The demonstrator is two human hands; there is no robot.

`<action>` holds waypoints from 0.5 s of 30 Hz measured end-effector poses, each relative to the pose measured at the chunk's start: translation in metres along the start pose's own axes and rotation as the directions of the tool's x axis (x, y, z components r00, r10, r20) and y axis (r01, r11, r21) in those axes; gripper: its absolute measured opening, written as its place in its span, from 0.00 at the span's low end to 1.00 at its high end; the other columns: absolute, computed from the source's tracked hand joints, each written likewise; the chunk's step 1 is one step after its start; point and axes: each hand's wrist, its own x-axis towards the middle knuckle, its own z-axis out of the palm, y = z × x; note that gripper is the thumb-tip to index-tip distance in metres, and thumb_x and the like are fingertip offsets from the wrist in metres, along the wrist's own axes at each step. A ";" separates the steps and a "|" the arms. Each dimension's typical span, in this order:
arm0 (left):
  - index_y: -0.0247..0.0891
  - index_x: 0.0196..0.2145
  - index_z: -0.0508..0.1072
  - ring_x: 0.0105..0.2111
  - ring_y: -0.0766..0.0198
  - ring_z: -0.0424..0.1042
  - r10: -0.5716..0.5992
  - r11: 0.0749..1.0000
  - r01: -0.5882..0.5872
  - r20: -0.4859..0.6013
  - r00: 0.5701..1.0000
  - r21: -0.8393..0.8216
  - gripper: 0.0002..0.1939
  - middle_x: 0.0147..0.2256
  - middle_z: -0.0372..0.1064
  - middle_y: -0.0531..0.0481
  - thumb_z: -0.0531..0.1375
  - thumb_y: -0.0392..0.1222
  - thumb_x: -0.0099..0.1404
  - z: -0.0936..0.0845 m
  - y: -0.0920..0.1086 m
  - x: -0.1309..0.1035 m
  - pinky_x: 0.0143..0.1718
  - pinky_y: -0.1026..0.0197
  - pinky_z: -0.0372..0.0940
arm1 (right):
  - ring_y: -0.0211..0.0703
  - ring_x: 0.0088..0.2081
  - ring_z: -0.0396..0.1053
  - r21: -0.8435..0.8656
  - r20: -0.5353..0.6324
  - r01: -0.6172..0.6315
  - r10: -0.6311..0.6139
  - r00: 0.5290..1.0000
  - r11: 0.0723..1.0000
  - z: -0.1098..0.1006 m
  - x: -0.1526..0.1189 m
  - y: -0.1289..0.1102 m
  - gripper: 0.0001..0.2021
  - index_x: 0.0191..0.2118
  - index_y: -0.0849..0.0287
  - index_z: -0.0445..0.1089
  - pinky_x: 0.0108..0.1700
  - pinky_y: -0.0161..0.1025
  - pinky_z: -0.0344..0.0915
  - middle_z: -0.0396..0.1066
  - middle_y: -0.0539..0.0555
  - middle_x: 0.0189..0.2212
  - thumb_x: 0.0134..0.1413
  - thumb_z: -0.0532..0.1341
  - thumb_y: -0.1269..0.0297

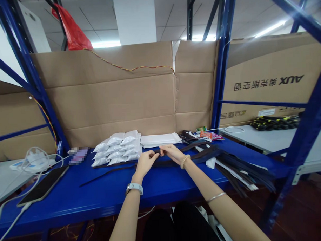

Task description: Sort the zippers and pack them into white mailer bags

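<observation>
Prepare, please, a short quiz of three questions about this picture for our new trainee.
1. True or false: the wristwatch and the beaded bracelet are on the same wrist.
2. Which thing is nearest to the left hand and the right hand: A) red bag, B) dark strips, C) smartphone?
3. Fill in: the white packets lie on a ___ shelf.

Key: 1. False; 2. B; 3. blue.
</observation>
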 end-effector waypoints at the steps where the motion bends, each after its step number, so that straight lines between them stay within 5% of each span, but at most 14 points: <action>1: 0.37 0.24 0.72 0.19 0.67 0.61 0.004 1.000 -0.004 0.012 1.000 0.008 0.15 0.18 0.65 0.54 0.56 0.51 0.59 0.000 -0.001 0.000 0.21 0.65 0.53 | 0.38 0.28 0.63 0.038 0.020 0.004 -0.004 1.000 0.999 0.001 0.000 -0.001 0.22 0.20 0.61 0.66 0.39 0.39 0.61 0.65 0.52 0.21 0.50 0.57 0.46; 15: 0.42 0.27 0.71 0.28 0.63 0.66 0.117 0.962 -0.130 0.065 0.991 0.241 0.11 0.30 0.70 0.51 0.51 0.42 0.64 -0.006 0.007 -0.001 0.29 0.63 0.55 | 0.33 0.22 0.57 0.058 -0.035 0.022 -0.020 0.999 0.998 0.008 0.009 0.013 0.17 0.22 0.57 0.51 0.27 0.33 0.53 0.53 0.42 0.16 0.42 0.64 0.58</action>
